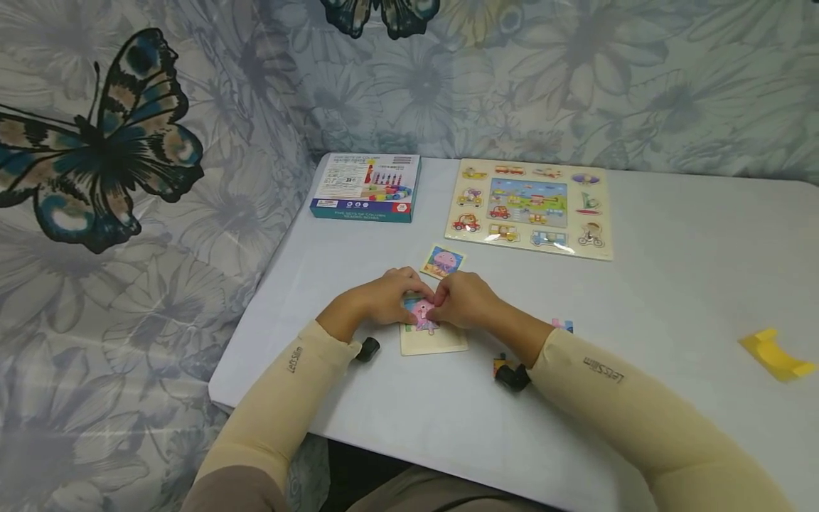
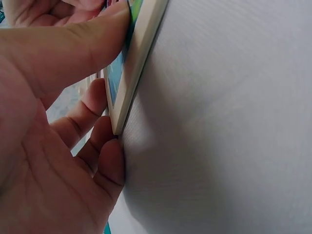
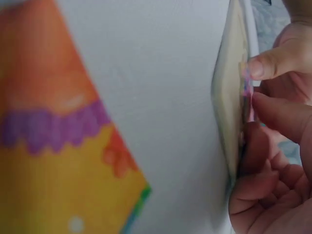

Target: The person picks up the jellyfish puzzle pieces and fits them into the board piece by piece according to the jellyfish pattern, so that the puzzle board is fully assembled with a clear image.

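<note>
A small wooden puzzle board (image 1: 434, 345) lies on the white table, its upper part covered by a pink cartoon figure (image 1: 422, 313) on blue. My left hand (image 1: 392, 295) holds the board's left side, thumb on top and fingertips along the edge (image 2: 139, 63). From the other side, my right hand (image 1: 470, 300) pinches a pink puzzle piece (image 3: 251, 105) over the board, its other fingers curled by the board's edge. Both thumbs nearly meet over the picture. Part of the picture is hidden under the hands. Just beyond them sits a small picture card (image 1: 443, 260) showing a pink figure.
A crayon-picture box (image 1: 365, 186) stands at the back left, beside a large vehicle puzzle board (image 1: 530, 206). Near the right forearm lie an orange-yellow piece (image 3: 63, 122) and a pink-blue piece (image 1: 563, 325). Farther right is a curved yellow strip (image 1: 776, 354).
</note>
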Tool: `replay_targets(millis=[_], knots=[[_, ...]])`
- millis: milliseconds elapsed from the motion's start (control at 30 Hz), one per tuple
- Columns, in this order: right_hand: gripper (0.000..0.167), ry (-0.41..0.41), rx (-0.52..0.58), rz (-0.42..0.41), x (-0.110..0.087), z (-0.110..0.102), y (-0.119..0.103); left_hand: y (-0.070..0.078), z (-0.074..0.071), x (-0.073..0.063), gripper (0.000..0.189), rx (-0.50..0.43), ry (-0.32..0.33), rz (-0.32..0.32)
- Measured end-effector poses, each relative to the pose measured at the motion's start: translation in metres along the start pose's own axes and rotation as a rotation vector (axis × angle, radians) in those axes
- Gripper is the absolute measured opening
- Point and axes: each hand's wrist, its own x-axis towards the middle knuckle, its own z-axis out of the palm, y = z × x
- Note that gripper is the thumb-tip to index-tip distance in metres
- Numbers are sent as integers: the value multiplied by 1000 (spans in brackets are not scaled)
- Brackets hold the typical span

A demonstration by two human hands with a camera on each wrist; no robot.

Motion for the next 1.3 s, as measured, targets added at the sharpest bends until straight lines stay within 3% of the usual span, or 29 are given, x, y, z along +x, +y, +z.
replay_targets(millis=[333, 467, 633, 733, 900, 1067, 1300], knots=[[38, -35, 6, 79, 7, -5, 7, 1, 3, 7, 42, -1, -11, 31], [36, -19, 1, 46, 0, -4, 11, 1, 4, 8, 41, 0, -21, 22], [26, 37, -26, -10, -22, -29, 28, 2, 5, 10, 38, 19, -31, 11], [26, 11, -65, 43, -42, -53, 49, 2, 5, 11, 36, 28, -51, -8], [40, -71, -148, 146, -79, -77, 93, 2, 4, 7, 37, 36, -68, -17], [43, -38, -155, 157, -108, -73, 125, 4, 3, 1, 39, 43, -39, -7], [28, 75, -130, 114, -120, -61, 135, 16, 8, 8, 40, 133, -16, 118]])
